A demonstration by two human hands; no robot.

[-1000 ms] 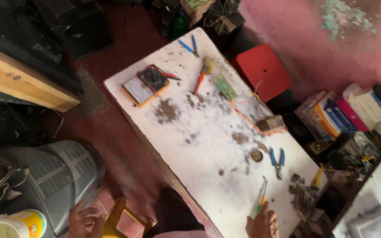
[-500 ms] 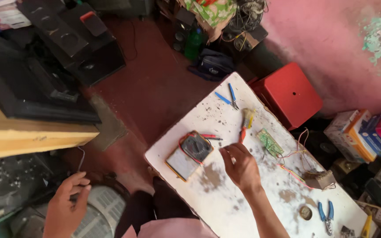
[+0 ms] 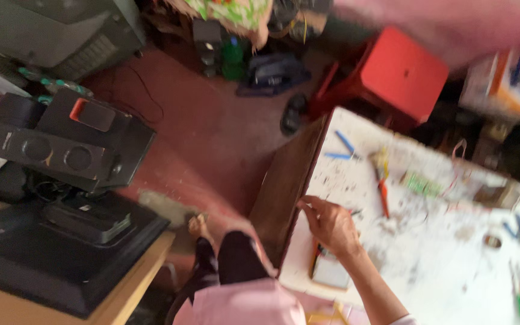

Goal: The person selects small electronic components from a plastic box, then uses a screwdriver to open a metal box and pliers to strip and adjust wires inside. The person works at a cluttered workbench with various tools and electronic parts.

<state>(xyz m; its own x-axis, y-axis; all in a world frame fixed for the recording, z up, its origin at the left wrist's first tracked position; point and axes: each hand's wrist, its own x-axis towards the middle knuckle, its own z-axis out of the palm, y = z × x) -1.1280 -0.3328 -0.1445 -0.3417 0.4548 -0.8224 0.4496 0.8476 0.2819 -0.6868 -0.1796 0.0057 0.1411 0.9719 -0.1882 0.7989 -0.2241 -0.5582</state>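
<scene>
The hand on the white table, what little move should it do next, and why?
Probably lift the small dark thing under its fingers. The right hand rests on the white table, fingertips curled near the edge beside an orange-edged flat box. Blur hides what it pinches.

Only the right hand (image 3: 331,224) in view, reached out from the lower right, forearm running back toward the near right corner. Hand lying low, back turned up, wrist roughly straight. Fingers (image 3: 308,207) spread loosely and pointing left and far, slightly curled, thumb out to the side. Too blurred to tell whether anything is pinched between them. Bare forearm, elbow cut off at the bottom edge. Left hand out of view. Near the middle, dark-trousered legs and a bare foot (image 3: 198,227).
</scene>
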